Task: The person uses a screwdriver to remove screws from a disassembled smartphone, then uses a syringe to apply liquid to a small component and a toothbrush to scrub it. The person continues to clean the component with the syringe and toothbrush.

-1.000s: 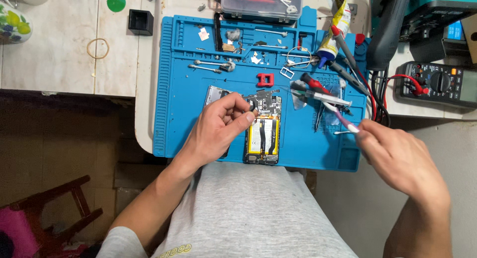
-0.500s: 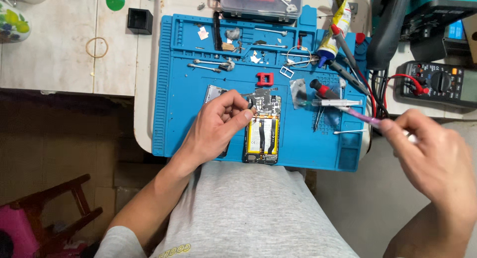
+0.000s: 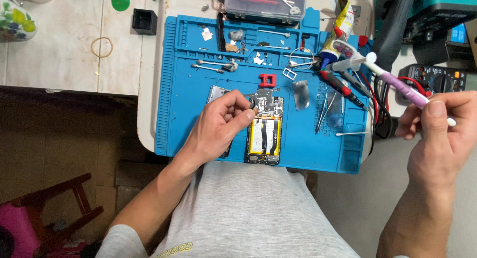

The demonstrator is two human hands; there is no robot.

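Both forearms bare from elbow to wrist, no sleeves over them, no watch, bands or rings showing. No gloves on left hand [image 3: 218,126] or right hand [image 3: 439,134]; nails short and plain. Thumbnail of the right hand faces the camera. Light grey marl knit garment [image 3: 248,213] covers the body between the two arms, smooth, no pockets or seams visible. Small yellow-green print on it low down, just beside the left elbow, partly cut off by the frame edge.
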